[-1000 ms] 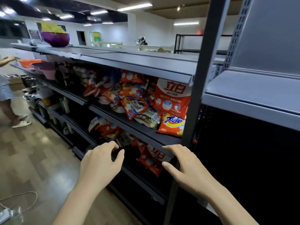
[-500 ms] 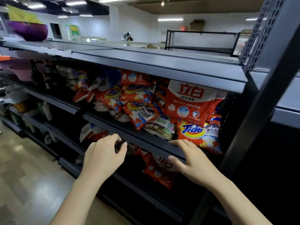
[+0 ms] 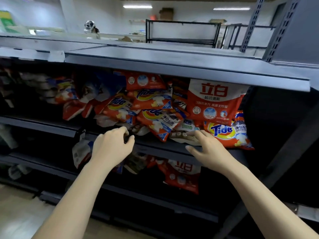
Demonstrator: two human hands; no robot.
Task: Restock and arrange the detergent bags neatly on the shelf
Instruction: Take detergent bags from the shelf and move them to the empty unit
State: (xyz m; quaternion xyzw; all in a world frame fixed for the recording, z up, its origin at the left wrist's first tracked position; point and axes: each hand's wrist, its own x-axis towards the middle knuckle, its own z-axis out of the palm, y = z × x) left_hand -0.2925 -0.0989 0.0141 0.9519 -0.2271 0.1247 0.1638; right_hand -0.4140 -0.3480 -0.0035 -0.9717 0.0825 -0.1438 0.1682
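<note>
While the detergent bags [image 3: 151, 107] lie heaped in a jumble on the middle shelf [image 3: 155, 149], 2 hands are held at its front edge. The left hand [image 3: 112, 145] is loosely curled, nothing gripped; the right hand [image 3: 207, 149] is spread flat against a pale bag [image 3: 183, 135]. Loose front bags should probably be lifted first, then stood upright in rows, labels outward.

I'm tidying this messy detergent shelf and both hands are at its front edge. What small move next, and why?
Probably close the right hand on the pale bag lying flat under its fingers and draw it out. It sits loose at the front lip of the shelf, beside the flat Tide bag, so clearing it likely frees the jumbled pile behind.
</note>
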